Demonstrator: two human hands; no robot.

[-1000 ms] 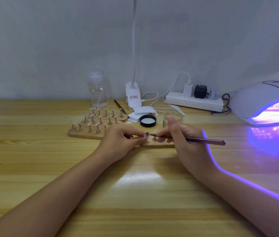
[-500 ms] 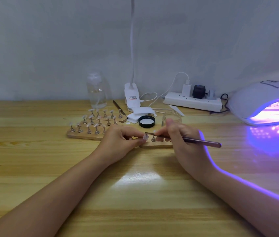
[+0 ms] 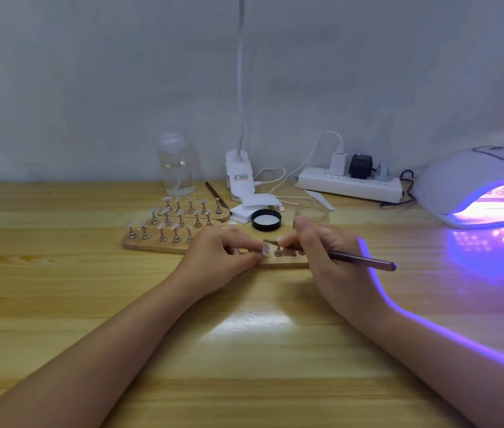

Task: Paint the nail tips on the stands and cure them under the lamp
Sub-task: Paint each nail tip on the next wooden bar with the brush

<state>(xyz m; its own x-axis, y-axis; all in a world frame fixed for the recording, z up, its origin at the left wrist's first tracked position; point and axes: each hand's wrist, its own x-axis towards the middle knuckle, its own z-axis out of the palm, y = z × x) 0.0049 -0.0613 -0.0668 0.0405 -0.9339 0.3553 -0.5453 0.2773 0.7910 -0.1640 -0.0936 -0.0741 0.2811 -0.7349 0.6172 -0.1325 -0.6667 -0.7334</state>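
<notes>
Only one view here, the head cam, so this is all from that.

Honestly not much had changed over the last second. Compared with the earlier frames both hands sat in pretty much the same spot, and the whole scene just slid a bit in the frame, which looked like the head shifting and not the hands. So I'd call it the middle of a brush stroke, not a switch to a new step.

The left hand had its fingertips pinched on one nail tip, holding it just above the near wooden stand. I couldn't tell whether its peg was off the board or only steadied. The right hand had fingers curled round the brush like a pen, bristle end right at that tip; too small to say if it actually touched.

The rest of the nail tips stood on their pegs on the other stands, back and left of the hands, well apart from the lamp. The lamp was lit purple at the far right, and I couldn't make out anything inside it.

An open jar and its black lid sat just behind the hands.

My read: painting was underway on this small board, curing for it not yet done.
</notes>
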